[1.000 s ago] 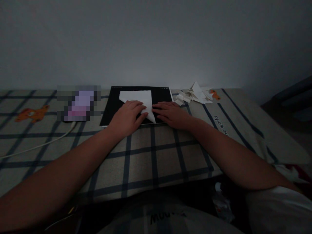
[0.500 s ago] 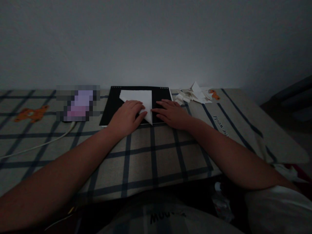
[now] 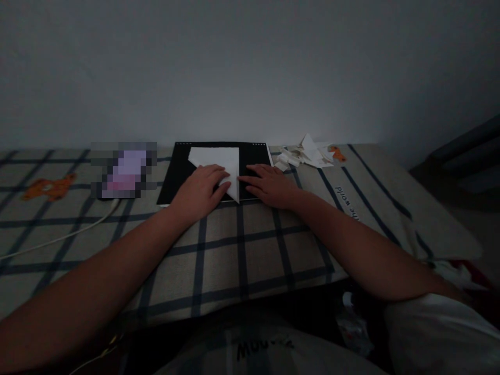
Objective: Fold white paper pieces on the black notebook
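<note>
A folded sheet of white paper (image 3: 219,156) lies on a black, flat pad (image 3: 167,182) with punched holes along its far edge. Its right side runs straight down to a sharp point at the pad's near edge. My left hand (image 3: 203,190) rests flat on the paper's left part, fingers stretched and covering some of it. On the right, my right hand (image 3: 269,185) lies on the pad with fingers spread, its index fingertip at the paper's straight edge. Neither hand grips anything.
A phone (image 3: 125,174), partly pixelated, lies to the left with a white cable (image 3: 84,226) plugged in. Folded and crumpled white paper pieces (image 3: 308,153) sit right of the pad. A checked cloth (image 3: 258,250) covers the table, and a wall (image 3: 234,73) rises behind it.
The view has shifted slightly, so everything appears a little lower and further left. Both hands and the paper keep about the same places on the pad.
</note>
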Motion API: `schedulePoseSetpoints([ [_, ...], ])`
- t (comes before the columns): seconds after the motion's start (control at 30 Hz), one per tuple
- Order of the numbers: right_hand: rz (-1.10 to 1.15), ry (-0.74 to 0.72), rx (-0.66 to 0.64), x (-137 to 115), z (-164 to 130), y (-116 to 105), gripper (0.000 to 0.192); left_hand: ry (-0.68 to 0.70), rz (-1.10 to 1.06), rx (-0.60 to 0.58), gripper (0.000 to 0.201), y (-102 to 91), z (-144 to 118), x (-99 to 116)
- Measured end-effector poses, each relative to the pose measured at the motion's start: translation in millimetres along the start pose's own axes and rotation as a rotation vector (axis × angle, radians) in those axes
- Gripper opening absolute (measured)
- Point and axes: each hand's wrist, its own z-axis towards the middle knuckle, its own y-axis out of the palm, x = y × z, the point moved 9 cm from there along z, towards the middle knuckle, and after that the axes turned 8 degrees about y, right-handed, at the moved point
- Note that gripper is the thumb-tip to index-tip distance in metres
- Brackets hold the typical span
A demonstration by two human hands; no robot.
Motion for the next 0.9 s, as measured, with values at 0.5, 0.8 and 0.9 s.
schedulePoseSetpoints([
  [0.5,0.206,-0.012,0.005,26.9,28.3,-9.8,0.05,0.023,0.101,-0.2,0.068,14.5,10.2,-4.7],
  [0.8,0.055,-0.068,0.075,24.6,68.5,-5.9,0.052,0.049,0.089,-0.216,0.067,14.9,14.6,-5.6],
  [0.9,0.018,-0.053,0.103,22.5,65.7,-5.7,0.05,0.052,0.095,-0.236,0.067,15.3,16.7,-5.3],
])
